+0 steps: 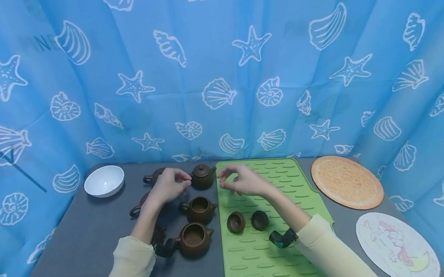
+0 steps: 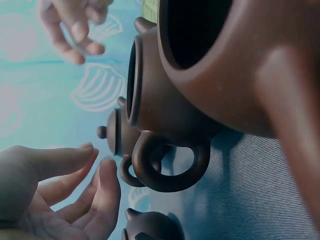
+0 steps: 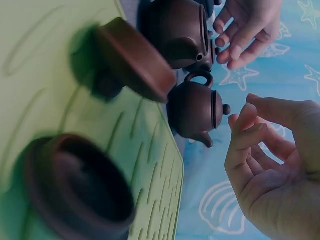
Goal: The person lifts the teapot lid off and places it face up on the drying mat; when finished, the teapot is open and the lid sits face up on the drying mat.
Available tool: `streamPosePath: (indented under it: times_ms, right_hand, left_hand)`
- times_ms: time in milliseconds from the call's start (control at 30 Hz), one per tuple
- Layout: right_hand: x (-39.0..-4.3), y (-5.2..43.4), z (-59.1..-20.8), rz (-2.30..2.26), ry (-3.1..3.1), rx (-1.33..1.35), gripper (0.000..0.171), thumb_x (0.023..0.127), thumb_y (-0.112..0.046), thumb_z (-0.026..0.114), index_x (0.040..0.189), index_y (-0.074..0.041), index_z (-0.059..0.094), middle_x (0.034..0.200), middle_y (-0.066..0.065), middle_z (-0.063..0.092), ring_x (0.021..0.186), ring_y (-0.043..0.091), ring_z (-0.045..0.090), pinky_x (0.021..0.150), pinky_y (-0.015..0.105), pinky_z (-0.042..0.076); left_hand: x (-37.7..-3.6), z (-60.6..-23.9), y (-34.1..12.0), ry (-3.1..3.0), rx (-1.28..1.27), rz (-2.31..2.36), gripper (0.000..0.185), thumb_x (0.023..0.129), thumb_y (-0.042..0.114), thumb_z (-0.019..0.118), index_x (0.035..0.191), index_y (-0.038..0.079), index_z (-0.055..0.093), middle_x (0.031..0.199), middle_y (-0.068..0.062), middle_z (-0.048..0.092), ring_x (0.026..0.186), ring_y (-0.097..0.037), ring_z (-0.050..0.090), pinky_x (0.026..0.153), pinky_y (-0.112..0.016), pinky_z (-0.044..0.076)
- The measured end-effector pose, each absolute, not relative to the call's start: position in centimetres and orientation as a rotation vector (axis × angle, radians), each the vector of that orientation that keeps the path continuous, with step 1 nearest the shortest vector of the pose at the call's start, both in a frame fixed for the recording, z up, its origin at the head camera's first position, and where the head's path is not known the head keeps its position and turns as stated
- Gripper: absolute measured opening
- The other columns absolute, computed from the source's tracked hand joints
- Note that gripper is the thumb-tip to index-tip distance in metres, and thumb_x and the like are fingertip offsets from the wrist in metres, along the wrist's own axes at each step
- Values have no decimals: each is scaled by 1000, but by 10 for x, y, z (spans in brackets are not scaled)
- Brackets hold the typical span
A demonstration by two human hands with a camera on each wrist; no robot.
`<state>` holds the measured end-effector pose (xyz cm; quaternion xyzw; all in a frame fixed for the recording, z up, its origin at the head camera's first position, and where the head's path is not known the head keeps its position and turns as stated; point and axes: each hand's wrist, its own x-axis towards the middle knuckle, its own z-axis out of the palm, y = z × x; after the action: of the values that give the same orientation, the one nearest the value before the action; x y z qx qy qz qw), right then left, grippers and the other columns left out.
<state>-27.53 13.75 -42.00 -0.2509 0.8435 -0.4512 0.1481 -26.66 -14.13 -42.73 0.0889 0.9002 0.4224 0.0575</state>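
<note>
My left hand (image 1: 171, 185) hovers just left of a brown lidded teapot (image 1: 203, 180), its fingers loosely bent with nothing between them. Over the green mat's far left part, my right hand (image 1: 245, 180) faces the same teapot from the right; its fingers curve and hold nothing. In the right wrist view, the lidded teapot (image 3: 194, 107) stands apart from the fingertips, lid seated on top. Two teapots without lids, a middle one (image 1: 201, 218) and a nearer one (image 1: 195, 251), stand in front of it. Two brown lids, one (image 1: 236, 222) beside the other (image 1: 260, 220), lie upturned on the mat.
More brown teapots, one at the back (image 1: 150, 179), stand partly hidden behind my left arm. A white bowl (image 1: 104, 180) sits at the back left. Right of the ribbed green mat (image 1: 244, 256) lie an orange-tan round board (image 1: 345, 182) and a white round one with a drawing (image 1: 397, 244).
</note>
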Motion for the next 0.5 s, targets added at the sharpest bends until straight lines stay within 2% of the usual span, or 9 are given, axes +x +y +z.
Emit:
streamPosePath:
  times_ms: [67,133,200,267,367,500]
  right_hand:
    - [-283,129,-421,-1316,2425,-727,30,105,-10,68,132,3,67,117,22,72,89,58,72,54,28,54]
    - [-290,121,-422,-1343,2420,-709,30,105,-10,69,132,4,67,116,22,73,91,58,72,59,39,60]
    - [-295,114,-423,-1378,2415,-676,31,105,-10,69,133,5,66,115,22,73,94,57,72,66,51,64]
    - [-300,107,-425,-1414,2422,-632,31,105,-10,69,133,4,67,115,23,74,95,56,72,72,59,64]
    - [-306,97,-428,-1456,2446,-575,31,104,-9,69,132,4,67,116,24,74,95,54,73,76,60,65]
    - [-312,83,-432,-1497,2472,-528,30,102,-8,70,130,4,68,113,25,76,82,39,75,70,48,67]
  left_hand:
    - [-271,-427,-141,2720,225,1275,22,106,10,67,123,-3,74,109,-19,76,79,-26,77,69,-32,59]
    - [-276,-428,-140,2713,184,1258,25,107,11,67,127,-3,73,120,-22,75,87,-33,80,76,-36,63]
    - [-283,-428,-140,2705,136,1246,28,107,12,67,130,-3,71,129,-24,73,94,-35,81,84,-40,64]
    - [-288,-429,-138,2702,105,1238,29,107,12,67,131,-3,71,132,-25,72,93,-33,82,85,-40,64]
    - [-294,-430,-136,2676,64,1263,28,107,9,65,131,-4,71,128,-24,73,87,-26,81,82,-38,65]
    - [-299,-430,-134,2614,24,1337,25,108,4,61,128,-6,72,119,-23,74,85,-20,77,80,-34,68]
